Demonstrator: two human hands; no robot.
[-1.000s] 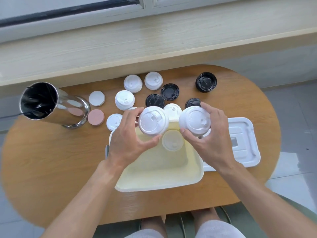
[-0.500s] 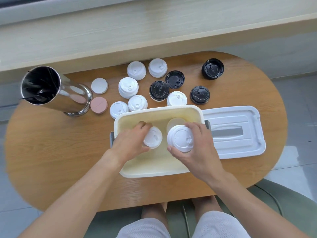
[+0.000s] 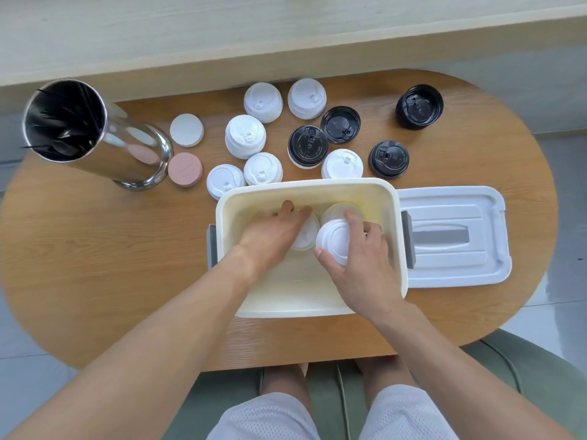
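Observation:
A cream plastic bin (image 3: 374, 188) stands on the wooden table (image 3: 111, 249) in front of me. Both my hands are down inside it. My left hand (image 3: 273, 236) lies over a white cup lid (image 3: 306, 236) with its fingers stretched across the lid's top. My right hand (image 3: 362, 258) grips a stack of white lids (image 3: 333, 239) by its rim, beside the left one. Another white lid (image 3: 336, 211) lies in the bin just behind the stack.
Several white lids (image 3: 244, 136) and black lids (image 3: 307, 146) lie behind the bin. The bin's white cover (image 3: 454, 236) rests to its right. A steel canister (image 3: 95, 134) stands at far left, with a white disc (image 3: 186, 129) and a pink disc (image 3: 185, 169) beside it.
Both hands have carried their white lids from above the bin's far edge down into the bin. The camera has tilted further down.

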